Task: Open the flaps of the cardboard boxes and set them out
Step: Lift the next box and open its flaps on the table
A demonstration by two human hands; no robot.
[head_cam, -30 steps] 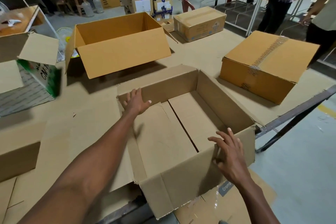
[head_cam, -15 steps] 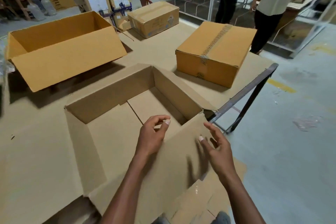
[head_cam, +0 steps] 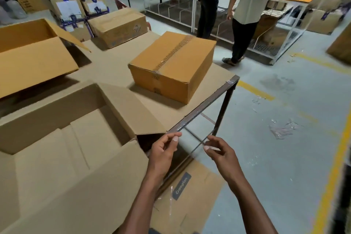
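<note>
Both hands are now lifted clear of the open box (head_cam: 62, 138), off its near right corner. Left hand (head_cam: 163, 155) and right hand (head_cam: 221, 155) are held apart in the air with fingers loosely curled, nothing gripped. On the worktop (head_cam: 199, 104) the open box is seen with flaps spread; a taped box (head_cam: 171, 66) sits behind it, another open box (head_cam: 32, 53) at far left. A flattened carton (head_cam: 190, 195) lies on the floor below, and two people (head_cam: 247, 5) are seen beyond.
</note>
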